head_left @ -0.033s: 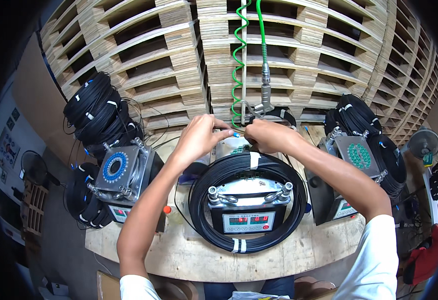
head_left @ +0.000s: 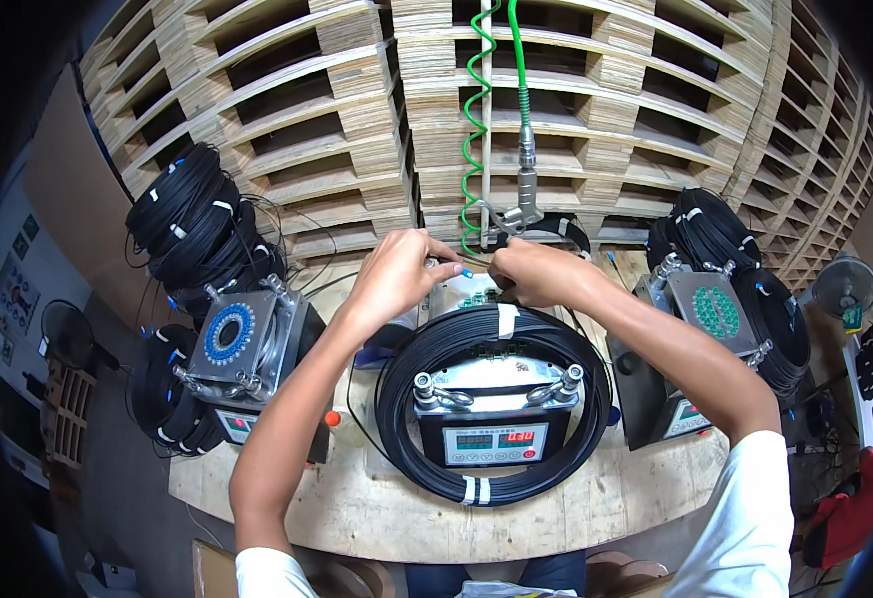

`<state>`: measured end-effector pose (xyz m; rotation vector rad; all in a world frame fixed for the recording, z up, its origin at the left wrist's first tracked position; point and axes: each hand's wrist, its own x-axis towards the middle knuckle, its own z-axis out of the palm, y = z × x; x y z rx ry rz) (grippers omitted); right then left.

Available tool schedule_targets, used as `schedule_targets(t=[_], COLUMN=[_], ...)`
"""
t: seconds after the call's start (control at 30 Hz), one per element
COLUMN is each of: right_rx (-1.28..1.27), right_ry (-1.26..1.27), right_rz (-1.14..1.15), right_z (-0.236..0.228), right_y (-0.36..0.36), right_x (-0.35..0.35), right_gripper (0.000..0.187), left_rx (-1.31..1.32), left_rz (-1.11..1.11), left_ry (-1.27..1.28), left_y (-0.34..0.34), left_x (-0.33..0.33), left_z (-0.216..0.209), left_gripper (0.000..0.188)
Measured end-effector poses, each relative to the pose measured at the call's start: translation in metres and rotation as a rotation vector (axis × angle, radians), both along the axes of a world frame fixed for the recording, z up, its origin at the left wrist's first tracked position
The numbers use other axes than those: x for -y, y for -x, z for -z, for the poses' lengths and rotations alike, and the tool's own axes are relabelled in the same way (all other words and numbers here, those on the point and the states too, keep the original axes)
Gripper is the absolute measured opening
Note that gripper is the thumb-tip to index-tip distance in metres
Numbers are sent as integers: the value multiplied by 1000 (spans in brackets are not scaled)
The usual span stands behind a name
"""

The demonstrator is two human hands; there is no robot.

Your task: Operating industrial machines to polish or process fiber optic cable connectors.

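Observation:
My left hand (head_left: 396,271) is closed, thumb and fingers pinched on a thin cable end with a small blue tip (head_left: 467,273). My right hand (head_left: 541,273) is closed just to its right, with fingers curled down. What the right fingers hold is hidden. Both hands are above the far side of the middle machine (head_left: 496,439), a metal-topped box with a lit red display. A large coil of black cable (head_left: 396,448), bound with white tape, rests around that machine. Green parts (head_left: 476,299) show on the metal plate beneath my hands.
A machine with a blue ring (head_left: 229,332) stands left; one with green fittings (head_left: 717,312) stands right. Black cable coils (head_left: 192,219) pile up behind both. An air gun (head_left: 527,194) hangs from a green hose. Wooden pallets (head_left: 356,90) rise behind the wooden table (head_left: 476,533).
The blue tip has shifted slightly left and down and is tilted more. The middle machine's display reads differently. My hands stay almost in place.

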<state>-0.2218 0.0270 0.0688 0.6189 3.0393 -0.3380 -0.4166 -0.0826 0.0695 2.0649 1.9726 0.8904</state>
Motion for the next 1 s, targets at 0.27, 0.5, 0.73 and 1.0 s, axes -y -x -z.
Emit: schedule_targets(t=[0.27,0.5,0.73,1.0], right_rx=[-109,-146,-182,-186], right_ry=[53,-14,5,638], right_rz=[126,109,154,263], right_z=[14,17,23,-3], right_y=[-4,-7,-7,-42], right_x=[2,1,-3,-46], right_gripper=[21,25,22,49], left_rx=[-362,-656,-554,0], left_rz=[185,299,211,417], left_ry=[16,-56,-21,434], left_y=[-17,-39,-43,-11], left_x=[-14,-22,-31,-39], left_z=[8,7,16,8], left_gripper=[16,6,7,54])
